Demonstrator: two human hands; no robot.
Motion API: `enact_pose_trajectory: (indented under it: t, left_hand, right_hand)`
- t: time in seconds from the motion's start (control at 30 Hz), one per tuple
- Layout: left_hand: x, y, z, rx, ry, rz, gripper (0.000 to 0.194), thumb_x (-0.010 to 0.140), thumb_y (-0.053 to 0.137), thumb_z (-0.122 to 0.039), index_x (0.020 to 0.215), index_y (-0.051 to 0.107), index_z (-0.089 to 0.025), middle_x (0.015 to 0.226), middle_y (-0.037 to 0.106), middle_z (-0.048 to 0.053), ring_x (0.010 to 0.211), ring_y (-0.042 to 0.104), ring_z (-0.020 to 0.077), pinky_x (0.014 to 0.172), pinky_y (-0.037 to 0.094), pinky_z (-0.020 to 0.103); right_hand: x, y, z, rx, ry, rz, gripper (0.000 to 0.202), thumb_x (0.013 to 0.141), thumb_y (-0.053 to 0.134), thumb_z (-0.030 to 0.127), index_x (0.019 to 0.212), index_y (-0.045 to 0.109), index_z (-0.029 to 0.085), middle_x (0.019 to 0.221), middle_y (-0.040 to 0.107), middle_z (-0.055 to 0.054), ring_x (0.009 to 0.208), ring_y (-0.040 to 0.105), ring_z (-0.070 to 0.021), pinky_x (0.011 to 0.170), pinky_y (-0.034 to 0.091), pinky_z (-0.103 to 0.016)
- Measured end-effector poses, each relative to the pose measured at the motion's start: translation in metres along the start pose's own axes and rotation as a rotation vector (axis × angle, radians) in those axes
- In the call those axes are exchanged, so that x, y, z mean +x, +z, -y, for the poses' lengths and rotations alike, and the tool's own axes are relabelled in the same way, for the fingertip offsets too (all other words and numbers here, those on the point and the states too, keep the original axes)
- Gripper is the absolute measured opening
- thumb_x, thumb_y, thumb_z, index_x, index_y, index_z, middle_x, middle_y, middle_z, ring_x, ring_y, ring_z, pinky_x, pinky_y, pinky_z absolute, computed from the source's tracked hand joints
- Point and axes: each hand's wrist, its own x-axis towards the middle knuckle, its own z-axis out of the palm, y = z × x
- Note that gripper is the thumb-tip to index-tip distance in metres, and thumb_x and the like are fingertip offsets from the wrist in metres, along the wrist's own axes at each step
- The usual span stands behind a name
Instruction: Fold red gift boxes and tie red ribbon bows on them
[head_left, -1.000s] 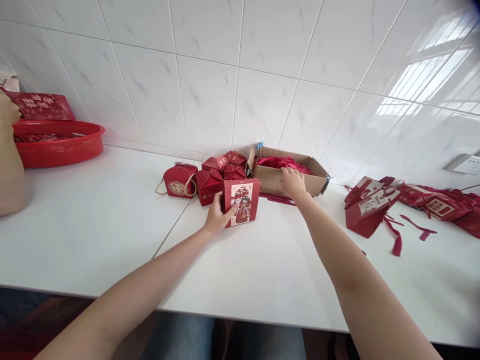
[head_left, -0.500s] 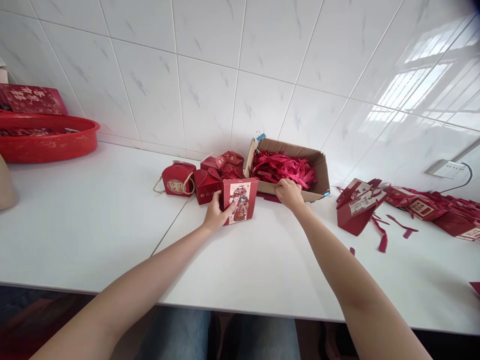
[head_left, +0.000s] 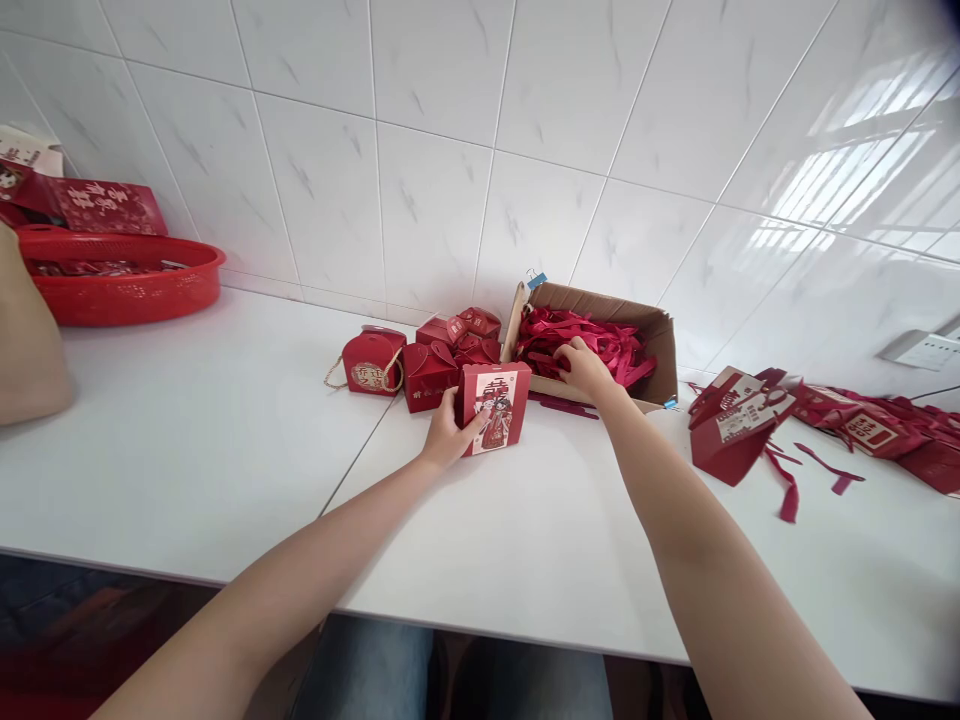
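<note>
Upright on the white table, a red box with a printed figure (head_left: 507, 408) is gripped at its left side by my left hand (head_left: 451, 432). My right hand (head_left: 583, 366) reaches over the front wall of a cardboard box (head_left: 660, 345), its fingers bent among red ribbons (head_left: 577, 335); whether they pinch a ribbon is too small to tell. Small red boxes (head_left: 430, 376) stand just behind and left of my left hand. Beside them is a red box with a rope handle (head_left: 373, 362).
A red plastic basket (head_left: 142, 285) sits at the far left, near a beige object (head_left: 30, 340). At the right lie a larger red box (head_left: 731, 430), loose ribbon pieces (head_left: 789, 495) and several red packages (head_left: 874, 425). A tiled wall (head_left: 435, 190) rises behind the table.
My right hand has moved from the cardboard box's front edge further in over the ribbons. The view has shifted left, and my left hand still holds the red box.
</note>
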Motion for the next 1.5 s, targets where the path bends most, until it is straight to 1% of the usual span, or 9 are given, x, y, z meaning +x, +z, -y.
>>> enact_pose_trajectory:
  t: [0.13, 0.3, 0.67, 0.83, 1.03, 1.2, 1.3, 1.4, 1.5]
  left_hand:
    - [-0.001, 0.0, -0.001, -0.004, -0.01, 0.029, 0.048, 0.076, 0.068, -0.044, 0.112, 0.046, -0.022, 0.113, 0.066, 0.008, 0.101, 0.065, 0.024, 0.089, 0.052, 0.039]
    - [-0.002, 0.0, -0.002, -0.007, -0.01, 0.036, 0.048, 0.076, 0.068, -0.045, 0.112, 0.046, -0.022, 0.112, 0.067, 0.008, 0.099, 0.066, 0.0239, 0.087, 0.052, 0.038]
    - [-0.002, -0.001, -0.005, 0.017, -0.018, 0.039, 0.048, 0.076, 0.067, -0.045, 0.112, 0.046, -0.021, 0.113, 0.066, 0.007, 0.1, 0.065, 0.0232, 0.089, 0.052, 0.037]
    - [-0.001, 0.0, -0.004, 0.023, -0.001, 0.028, 0.046, 0.076, 0.067, -0.044, 0.11, 0.047, -0.021, 0.111, 0.066, 0.007, 0.1, 0.065, 0.023, 0.089, 0.051, 0.037]
    - [-0.001, 0.0, -0.003, 0.026, 0.002, 0.036, 0.046, 0.077, 0.067, -0.045, 0.111, 0.048, -0.021, 0.112, 0.067, 0.008, 0.1, 0.065, 0.023, 0.088, 0.052, 0.037]
    - [-0.001, 0.0, -0.001, 0.019, 0.004, 0.043, 0.047, 0.077, 0.067, -0.045, 0.112, 0.047, -0.021, 0.112, 0.066, 0.007, 0.1, 0.065, 0.0226, 0.088, 0.051, 0.037]
    - [-0.001, 0.0, 0.0, 0.024, 0.001, 0.042, 0.047, 0.077, 0.067, -0.045, 0.112, 0.047, -0.022, 0.112, 0.066, 0.007, 0.1, 0.065, 0.0225, 0.088, 0.051, 0.037]
    - [0.0, 0.0, 0.0, 0.032, 0.004, 0.042, 0.046, 0.077, 0.067, -0.045, 0.112, 0.047, -0.022, 0.112, 0.065, 0.006, 0.1, 0.064, 0.0227, 0.089, 0.05, 0.037]
    - [0.0, 0.0, 0.001, 0.042, 0.01, 0.04, 0.046, 0.077, 0.066, -0.046, 0.112, 0.047, -0.022, 0.112, 0.065, 0.007, 0.101, 0.064, 0.0235, 0.091, 0.05, 0.039]
  right_hand:
    - [0.007, 0.001, -0.003, 0.039, -0.01, 0.06, 0.034, 0.077, 0.06, 0.012, 0.11, 0.067, 0.018, 0.124, 0.055, -0.011, 0.088, 0.061, -0.0187, 0.07, 0.044, -0.028]
    - [0.015, 0.005, -0.011, 0.144, 0.027, 0.116, 0.028, 0.072, 0.062, 0.015, 0.099, 0.071, 0.018, 0.094, 0.07, -0.008, 0.078, 0.061, -0.0205, 0.068, 0.044, -0.03]
    - [-0.001, 0.018, -0.022, 0.547, 0.117, -0.06, 0.027, 0.064, 0.058, 0.017, 0.091, 0.065, 0.016, 0.089, 0.069, -0.007, 0.077, 0.062, -0.0177, 0.066, 0.049, -0.028]
    - [-0.004, 0.026, -0.027, 0.667, 0.144, -0.059, 0.018, 0.066, 0.055, 0.03, 0.072, 0.065, 0.016, 0.068, 0.064, -0.002, 0.062, 0.054, -0.0142, 0.059, 0.043, -0.027]
    - [-0.003, 0.025, -0.03, 0.728, 0.175, -0.157, 0.035, 0.069, 0.057, 0.051, 0.056, 0.056, 0.018, 0.053, 0.052, 0.001, 0.054, 0.045, -0.0123, 0.056, 0.037, -0.028]
    - [0.002, 0.014, -0.023, 0.722, 0.199, -0.335, 0.039, 0.073, 0.057, 0.054, 0.056, 0.049, 0.02, 0.063, 0.058, -0.002, 0.069, 0.054, -0.0171, 0.067, 0.042, -0.031]
    - [0.004, 0.008, -0.015, 0.726, 0.211, -0.456, 0.038, 0.079, 0.052, 0.054, 0.062, 0.054, 0.02, 0.094, 0.066, -0.009, 0.099, 0.058, -0.023, 0.088, 0.042, -0.036]
    - [0.001, 0.001, -0.008, 0.768, 0.206, -0.607, 0.038, 0.08, 0.052, 0.054, 0.07, 0.061, 0.019, 0.129, 0.054, -0.013, 0.125, 0.046, -0.0259, 0.102, 0.036, -0.041]
    - [-0.014, -0.001, -0.003, 0.876, 0.204, -0.626, 0.04, 0.077, 0.058, 0.057, 0.071, 0.063, 0.018, 0.115, 0.059, -0.012, 0.112, 0.054, -0.0253, 0.094, 0.042, -0.039]
